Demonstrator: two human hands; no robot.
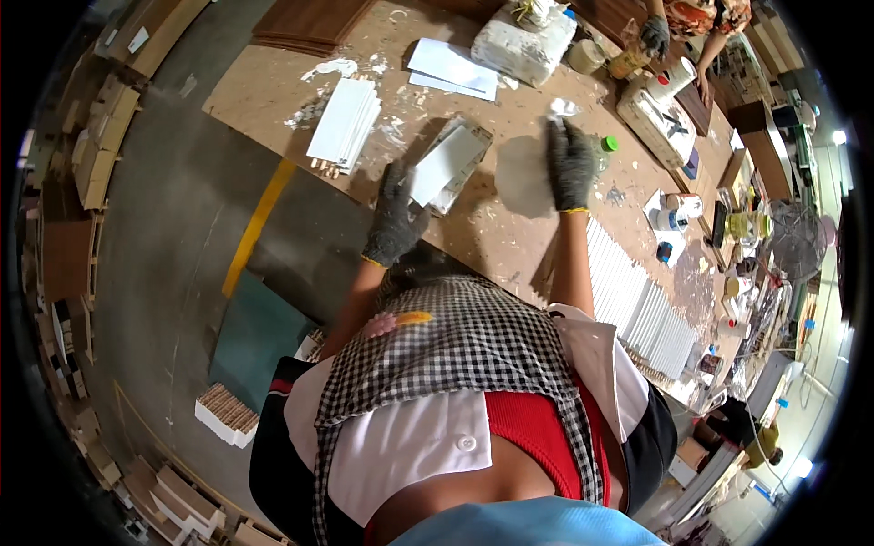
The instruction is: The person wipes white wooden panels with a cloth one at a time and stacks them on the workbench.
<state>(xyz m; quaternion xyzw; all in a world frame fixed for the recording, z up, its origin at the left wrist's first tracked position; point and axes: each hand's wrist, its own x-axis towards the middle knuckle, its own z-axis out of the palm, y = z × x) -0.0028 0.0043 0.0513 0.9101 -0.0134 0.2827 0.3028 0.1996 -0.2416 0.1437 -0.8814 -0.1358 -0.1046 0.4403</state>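
My left hand (pixel 398 214), in a dark grey knitted glove, grips the lower left end of a white rectangular panel (pixel 443 168). The panel lies tilted over a putty-smeared block (pixel 473 146) near the table's front edge. Farther right, my gloved right hand (pixel 571 168) is over the table, its fingers drawn together and somewhat blurred. A shiny white patch (pixel 564 107) shows at its fingertips; what the fingers hold is hidden. Just right of that hand stands a clear bottle with a green cap (pixel 611 143). A pale round patch (pixel 526 176) lies on the tabletop between both hands.
A stack of white strips (pixel 346 126) lies left on the table (pixel 273 86), with white sheets (pixel 452 68) behind. Rows of white strips (pixel 628 287) extend along the right. A white-smeared container (pixel 523 45) stands at the back. A co-worker's gloved hand (pixel 655 36) is at far right.
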